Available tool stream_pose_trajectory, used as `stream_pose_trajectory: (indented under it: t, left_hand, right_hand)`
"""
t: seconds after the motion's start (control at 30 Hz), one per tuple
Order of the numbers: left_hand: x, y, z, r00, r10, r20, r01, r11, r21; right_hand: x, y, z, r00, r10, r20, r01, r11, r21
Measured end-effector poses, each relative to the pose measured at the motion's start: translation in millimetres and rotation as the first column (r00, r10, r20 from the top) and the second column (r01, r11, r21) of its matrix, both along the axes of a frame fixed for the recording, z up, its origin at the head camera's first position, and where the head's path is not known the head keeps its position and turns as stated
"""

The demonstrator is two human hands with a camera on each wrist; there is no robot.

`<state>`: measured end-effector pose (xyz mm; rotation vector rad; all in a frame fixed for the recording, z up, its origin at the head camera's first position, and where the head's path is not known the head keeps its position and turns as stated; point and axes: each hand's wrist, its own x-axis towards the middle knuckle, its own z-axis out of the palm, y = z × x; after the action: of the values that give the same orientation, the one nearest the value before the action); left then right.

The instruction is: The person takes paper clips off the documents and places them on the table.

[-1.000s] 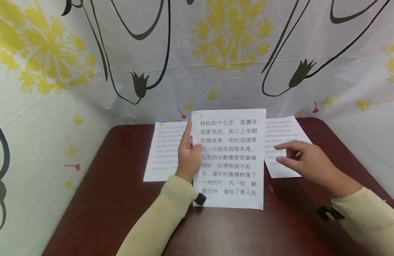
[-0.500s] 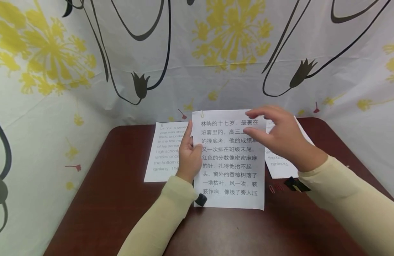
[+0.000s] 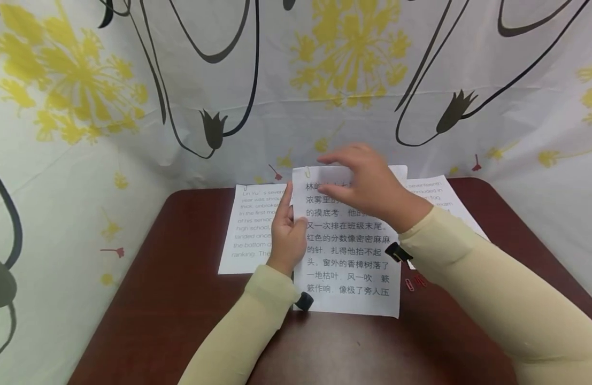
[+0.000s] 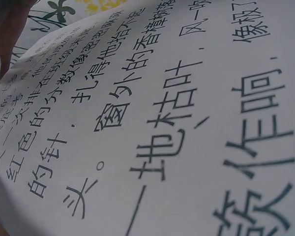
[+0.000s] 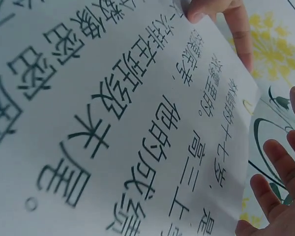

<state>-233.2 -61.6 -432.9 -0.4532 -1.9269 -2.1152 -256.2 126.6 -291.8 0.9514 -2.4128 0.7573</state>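
Observation:
Upright over the table, a sheet of paper (image 3: 346, 267) printed with large Chinese characters is held by my left hand (image 3: 288, 238). The left thumb lies on its front near the left edge; the other fingers are partly hidden behind it. A yellow paper clip (image 3: 307, 171) sits on the sheet's top left corner, and also shows in the right wrist view, where the clip (image 5: 248, 106) is at the edge. My right hand (image 3: 368, 182) is in front of the sheet's upper part, fingers and thumb spread apart with nothing between them. In the left wrist view the page (image 4: 118, 167) fills most of the frame.
Behind the held sheet, English-printed papers lie on the dark red table (image 3: 180, 321): a clipped left stack (image 3: 252, 230) and a right one (image 3: 430, 192). Red paper clips (image 3: 409, 284) lie to the right of the sheet. A patterned cloth (image 3: 276, 80) hangs behind the table.
My right hand has moved left and up, from over the right-hand papers to in front of the held sheet's top. The left hand keeps its grip and has hardly moved.

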Motion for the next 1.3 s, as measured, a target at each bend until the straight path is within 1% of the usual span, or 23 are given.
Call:
stream_pose_trajectory:
  t: [0.13,0.33,0.5,0.6,0.67,0.73,0.9,1.13,1.3]
  left_hand:
    - [0.3,1,0.0,1.0,0.001,-0.016,-0.001,1.0,0.002]
    - [1.5,2,1.3,0.999,0.009,-0.044,-0.009,1.0,-0.005]
    - [2.2,2,2.0,0.999,0.004,-0.054,-0.004,1.0,-0.003]
    - [2.7,2,2.0,0.998,0.001,-0.062,-0.001,1.0,0.0]
    - [2.6,2,1.6,0.998,0.0,-0.069,0.0,1.0,0.002]
    - [2.6,2,1.4,0.997,-0.001,-0.075,0.001,1.0,0.003]
    - [2.2,3,0.7,0.997,-0.001,-0.083,0.001,1.0,0.004]
    - [2.9,4,1.2,0.996,-0.008,-0.083,0.009,1.0,0.011]
    - [3.6,4,1.4,0.997,-0.01,-0.074,0.011,1.0,0.005]
  right_hand:
    - [-5.3,-9,0.9,1.0,0.007,-0.024,-0.006,0.999,0.047]
    - [-13.9,-16,-1.6,0.998,-0.005,-0.059,0.011,0.996,0.094]
    - [-18.0,-20,-2.4,0.994,-0.011,-0.104,0.022,0.995,0.102]
    - [-19.2,-23,-2.4,0.994,-0.018,-0.108,0.029,0.995,0.1]
    - [-19.5,-25,-2.7,0.995,-0.03,-0.09,0.039,0.994,0.105]
    - [-19.6,-27,-3.3,0.998,-0.044,-0.055,0.049,0.993,0.106]
    - [-16.7,-29,-2.2,0.996,-0.062,0.059,0.057,0.995,0.086]
    - [-15.6,-31,0.2,0.979,-0.071,0.19,0.066,0.997,0.03]
    - [-13.3,-31,2.1,0.967,-0.068,0.244,0.073,0.997,-0.015]
